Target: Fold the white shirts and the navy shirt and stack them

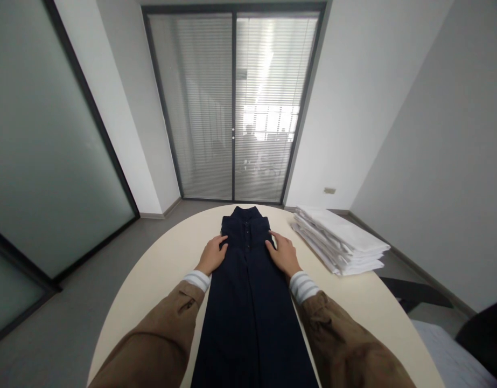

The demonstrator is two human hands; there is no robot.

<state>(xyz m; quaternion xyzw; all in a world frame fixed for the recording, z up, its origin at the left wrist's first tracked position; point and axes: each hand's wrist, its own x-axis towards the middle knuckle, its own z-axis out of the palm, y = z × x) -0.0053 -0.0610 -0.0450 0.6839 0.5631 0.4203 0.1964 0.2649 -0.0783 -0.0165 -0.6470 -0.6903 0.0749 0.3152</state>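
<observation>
A long dark navy garment (250, 302) lies lengthwise on the pale round table (159, 280). Its far end has a collar-like band and a short row of buttons, and a lengthwise line runs down its middle. At its left edge near the top rests my left hand (213, 254), thumb and fingers apart. My right hand (284, 253) touches the opposite edge at about the same height, fingers stretched out. The near end of the garment runs out of the bottom of the view.
A stack of folded white cloths (339, 240) sits on the table's right side. Beyond the table stands a glass door (234, 108) with blinds. A frosted glass panel (50, 151) is at the left. A black object (486, 337) and pale fabric (454, 350) show at lower right.
</observation>
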